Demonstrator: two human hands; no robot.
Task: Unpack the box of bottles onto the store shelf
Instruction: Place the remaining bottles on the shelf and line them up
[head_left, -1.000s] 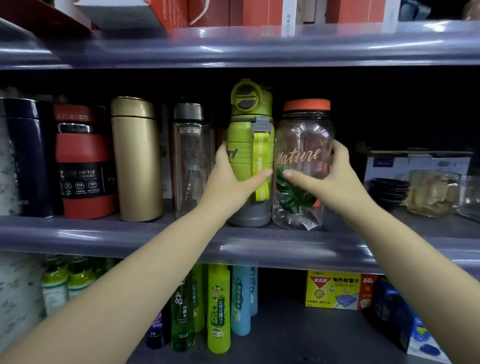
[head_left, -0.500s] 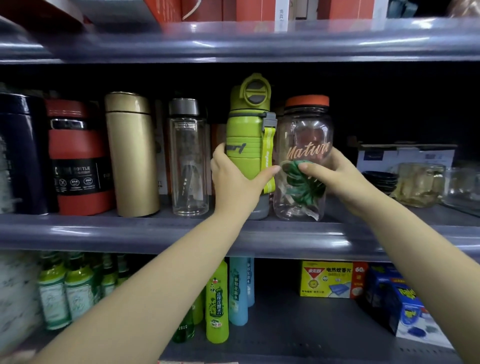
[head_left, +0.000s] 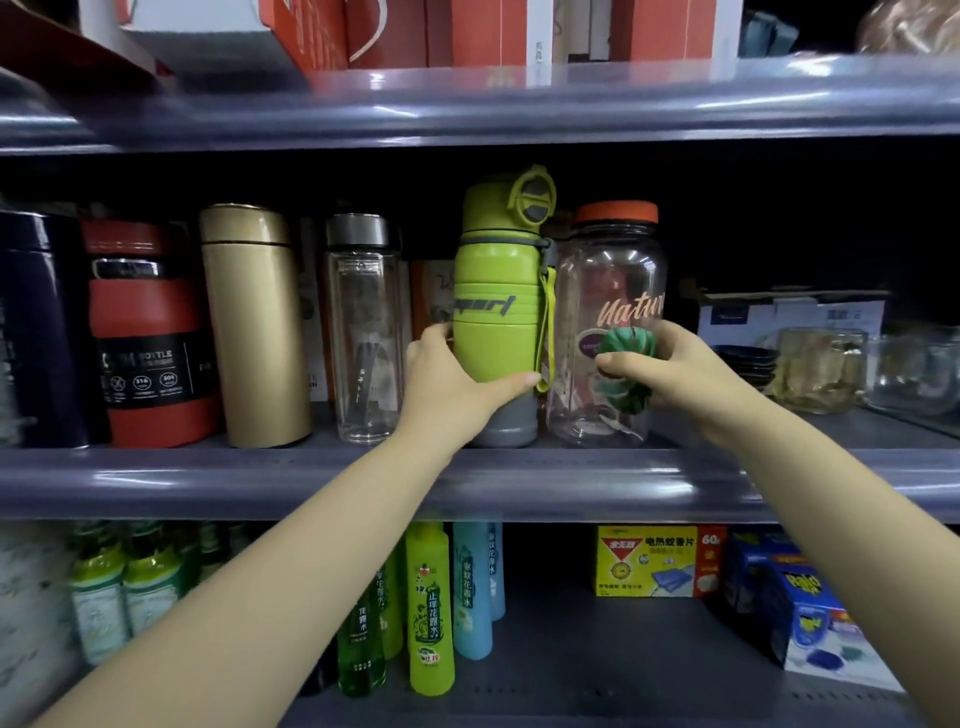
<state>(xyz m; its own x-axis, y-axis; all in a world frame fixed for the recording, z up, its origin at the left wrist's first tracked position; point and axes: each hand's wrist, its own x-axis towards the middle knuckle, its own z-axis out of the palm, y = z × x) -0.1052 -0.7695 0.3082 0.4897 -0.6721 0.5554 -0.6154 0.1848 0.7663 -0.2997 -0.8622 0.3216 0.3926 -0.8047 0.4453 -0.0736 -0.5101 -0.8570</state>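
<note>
The green sport bottle (head_left: 498, 312) is stood upright on the middle shelf (head_left: 519, 483), just beside the clear jar (head_left: 608, 332) with the orange lid. The green bottle's lower body is wrapped by the left hand (head_left: 457, 384), thumb across the front and fingers (head_left: 434, 332) curled behind its left side. The jar is gripped by the right hand (head_left: 675, 374) low on its right side, over the leaf print. To the left, a clear glass bottle (head_left: 363, 332) and a gold flask (head_left: 254, 327) are lined up.
</note>
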